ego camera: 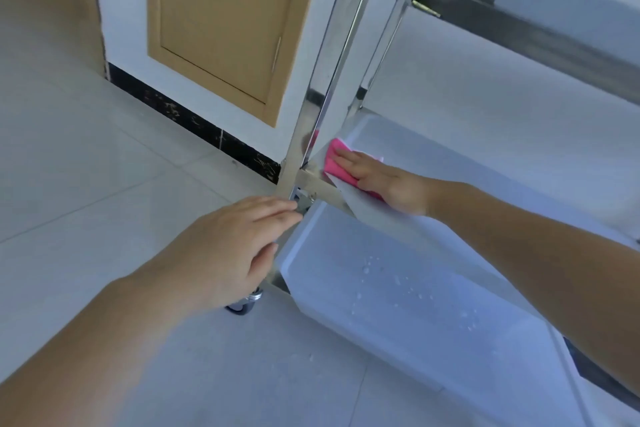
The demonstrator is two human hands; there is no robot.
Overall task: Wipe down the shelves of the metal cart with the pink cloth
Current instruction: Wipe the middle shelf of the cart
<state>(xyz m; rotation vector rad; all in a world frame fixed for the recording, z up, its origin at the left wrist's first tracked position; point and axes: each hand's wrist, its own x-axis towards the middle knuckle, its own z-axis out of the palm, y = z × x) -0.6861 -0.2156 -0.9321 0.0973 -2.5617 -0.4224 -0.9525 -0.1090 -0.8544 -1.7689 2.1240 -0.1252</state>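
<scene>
Your right hand [377, 180] is lying flat, fingers straight and together, pressing the cloth [337, 163] onto the middle shelf [485, 184] of the cart [332, 55] — right at the shelf's near-left corner, just beside the front leg [311, 121]. The pink cloth is showing past your fingertips and under your palm's edge.

Your left hand [235, 246] is reaching in with fingers relaxed and spread, holding nothing; its fingertips are touching the leg just below that shelf's corner bracket. Whether the thumb is pressing the leg, you cannot tell.

Below your arms the bottom shelf [398, 305] is carrying scattered water droplets [391, 284]. A caster [242, 303] is peeking out under your left wrist, standing on the tiled floor [86, 166]. Beyond the cart, a tan door panel [221, 21] is sitting in the white wall above a dark skirting strip [194, 118].
</scene>
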